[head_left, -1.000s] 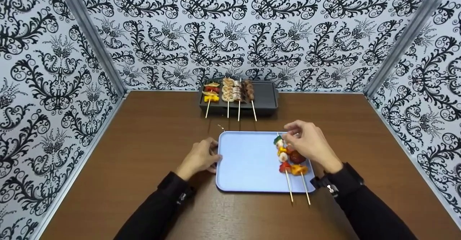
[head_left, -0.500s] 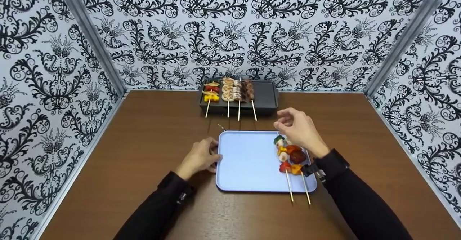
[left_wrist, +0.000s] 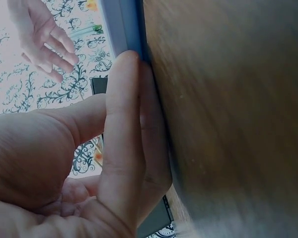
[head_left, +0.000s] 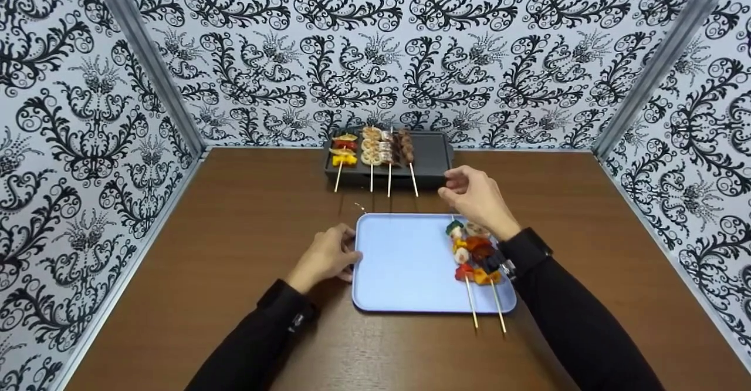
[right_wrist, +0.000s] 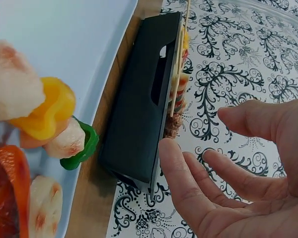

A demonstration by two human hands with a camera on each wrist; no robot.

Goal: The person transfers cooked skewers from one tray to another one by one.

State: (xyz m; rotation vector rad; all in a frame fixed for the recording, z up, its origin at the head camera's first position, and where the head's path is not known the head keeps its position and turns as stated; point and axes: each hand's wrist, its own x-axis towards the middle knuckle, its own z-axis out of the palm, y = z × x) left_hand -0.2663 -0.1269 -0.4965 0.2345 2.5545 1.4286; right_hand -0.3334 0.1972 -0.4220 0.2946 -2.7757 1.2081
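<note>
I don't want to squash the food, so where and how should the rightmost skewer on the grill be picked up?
I'd pinch the rightmost skewer by the end of its bare stick, coming from the near side. Its food lies on the grill, while the stick juts past the grill's front edge, likely with room around it.

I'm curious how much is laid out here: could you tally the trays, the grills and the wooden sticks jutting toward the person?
Blue tray: 1
Dark grill: 1
Sticks jutting from the grill: 4
Sticks jutting from the tray: 2
Total: 8
</note>
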